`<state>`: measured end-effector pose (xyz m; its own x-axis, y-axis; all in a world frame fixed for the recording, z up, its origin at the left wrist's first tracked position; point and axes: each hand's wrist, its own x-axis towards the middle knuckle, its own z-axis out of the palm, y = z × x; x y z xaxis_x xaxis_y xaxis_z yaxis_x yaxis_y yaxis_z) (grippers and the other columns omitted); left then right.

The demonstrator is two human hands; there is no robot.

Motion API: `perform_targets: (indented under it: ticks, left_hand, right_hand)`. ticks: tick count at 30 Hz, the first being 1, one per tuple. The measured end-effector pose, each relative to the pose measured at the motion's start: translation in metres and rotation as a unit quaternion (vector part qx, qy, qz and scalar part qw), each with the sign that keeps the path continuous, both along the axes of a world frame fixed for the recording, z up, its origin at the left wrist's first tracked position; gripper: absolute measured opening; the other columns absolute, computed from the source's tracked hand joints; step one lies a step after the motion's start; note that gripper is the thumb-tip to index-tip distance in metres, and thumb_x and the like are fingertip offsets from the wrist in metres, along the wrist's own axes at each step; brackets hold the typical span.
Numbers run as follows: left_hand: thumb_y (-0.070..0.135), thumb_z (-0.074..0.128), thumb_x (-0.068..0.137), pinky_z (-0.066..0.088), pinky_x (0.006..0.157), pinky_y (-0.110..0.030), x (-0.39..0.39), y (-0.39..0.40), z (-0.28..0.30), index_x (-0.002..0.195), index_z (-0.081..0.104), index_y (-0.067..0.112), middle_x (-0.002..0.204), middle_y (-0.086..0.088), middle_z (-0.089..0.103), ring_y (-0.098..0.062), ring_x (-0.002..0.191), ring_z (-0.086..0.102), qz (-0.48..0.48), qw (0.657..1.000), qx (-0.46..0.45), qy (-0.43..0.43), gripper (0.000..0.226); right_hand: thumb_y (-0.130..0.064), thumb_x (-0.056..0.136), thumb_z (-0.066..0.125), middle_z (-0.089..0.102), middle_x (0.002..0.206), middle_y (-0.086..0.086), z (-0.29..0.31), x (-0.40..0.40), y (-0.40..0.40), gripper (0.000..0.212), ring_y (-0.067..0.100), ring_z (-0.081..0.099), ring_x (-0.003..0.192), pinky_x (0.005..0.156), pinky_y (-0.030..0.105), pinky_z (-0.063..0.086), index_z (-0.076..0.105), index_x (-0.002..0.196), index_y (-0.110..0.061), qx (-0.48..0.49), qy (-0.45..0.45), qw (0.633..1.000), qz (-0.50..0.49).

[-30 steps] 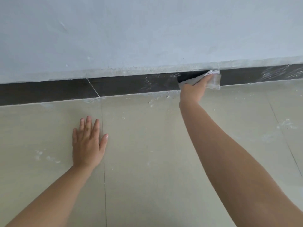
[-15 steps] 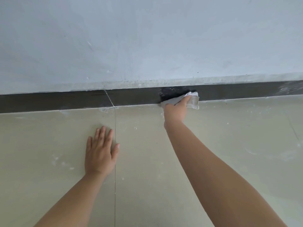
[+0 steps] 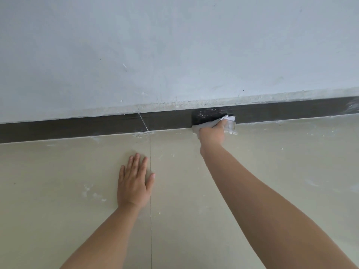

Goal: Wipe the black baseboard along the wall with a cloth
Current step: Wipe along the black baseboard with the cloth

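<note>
1. Two hands are at work: your right hand (image 3: 212, 133) presses a crumpled white cloth (image 3: 229, 123) against the black baseboard (image 3: 116, 127), just right of centre, at about 1 o'clock from your left hand. How its fingers lie under the cloth I cannot tell; the knuckles hide them.
2. Your left hand (image 3: 134, 185) lies flat on the floor tile (image 3: 58, 191), fingers straight and slightly spread, thumb out toward 3 o'clock, bearing your weight.
3. Risk: the cloth is bunched, and part of it hangs off toward 3 o'clock. It may smear the white residue rather than lift it, as the streaks in the wet dark patch (image 3: 206, 117) at 11 o'clock from the cloth suggest.
4. Risk: the chalky ledge of the plastered wall (image 3: 174, 55) sits directly above the baseboard; riding high would probably drag grit down onto the cleaned strip.
5. Risk: white dust specks lie around your bracing palm, which could slip on them.
6. Room: the baseboard runs unobstructed toward 9 o'clock, past a diagonal joint (image 3: 143, 122), and toward 3 o'clock, where more white smears (image 3: 352, 106) wait.
</note>
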<state>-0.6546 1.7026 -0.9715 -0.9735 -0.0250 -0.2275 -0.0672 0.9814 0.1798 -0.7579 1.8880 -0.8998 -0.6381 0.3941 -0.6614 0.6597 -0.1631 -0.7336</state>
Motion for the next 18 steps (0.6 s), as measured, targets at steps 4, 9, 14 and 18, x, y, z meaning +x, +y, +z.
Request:
perform_targets:
  ticks: [4, 9, 14, 18]
  left_hand:
    - [0.054, -0.006, 0.07, 0.005, 0.113, -0.036, 0.0, 0.0, -0.001, 0.141, 0.025, 0.018, 0.153, -0.005, 0.016, -0.021, 0.142, 0.01, 0.004, 1.0, 0.001, 0.004, 0.086]
    - [0.053, 0.002, 0.073, 0.011, 0.113, -0.041, -0.001, 0.002, 0.001, 0.137, 0.035, 0.013, 0.149, -0.01, 0.026, -0.026, 0.14, 0.019, 0.008, 1.0, 0.012, 0.015, 0.083]
    - [0.054, -0.005, 0.069, 0.006, 0.113, -0.037, -0.001, 0.002, 0.0, 0.141, 0.027, 0.017, 0.152, -0.006, 0.018, -0.021, 0.142, 0.011, 0.007, 1.0, -0.006, 0.005, 0.086]
    - [0.053, -0.005, 0.069, 0.005, 0.113, -0.037, -0.001, 0.002, 0.0, 0.141, 0.027, 0.016, 0.152, -0.007, 0.017, -0.021, 0.142, 0.011, 0.005, 1.0, -0.009, 0.002, 0.087]
  right_hand:
    - [-0.003, 0.092, 0.034, 0.035, 0.075, -0.009, 0.0, 0.002, -0.012, 0.067, 0.006, 0.034, 0.057, 0.053, 0.017, 0.03, 0.005, 0.146, -0.029, -0.009, 0.034, 0.999, -0.01]
    - [0.004, 0.083, 0.04, 0.042, 0.098, 0.005, 0.008, -0.001, -0.004, 0.083, 0.013, 0.037, 0.057, 0.059, 0.025, 0.036, -0.002, 0.146, -0.029, 0.018, 0.054, 0.998, -0.025]
    - [0.003, 0.081, 0.048, 0.049, 0.125, 0.007, 0.02, -0.002, -0.018, 0.086, 0.017, 0.051, 0.076, 0.071, 0.026, 0.041, -0.001, 0.147, -0.024, 0.038, 0.09, 0.995, -0.012]
    - [0.0, 0.085, 0.044, 0.048, 0.127, 0.007, 0.02, 0.003, -0.037, 0.082, 0.024, 0.052, 0.09, 0.078, 0.027, 0.043, -0.003, 0.147, -0.026, 0.05, 0.084, 0.995, 0.027]
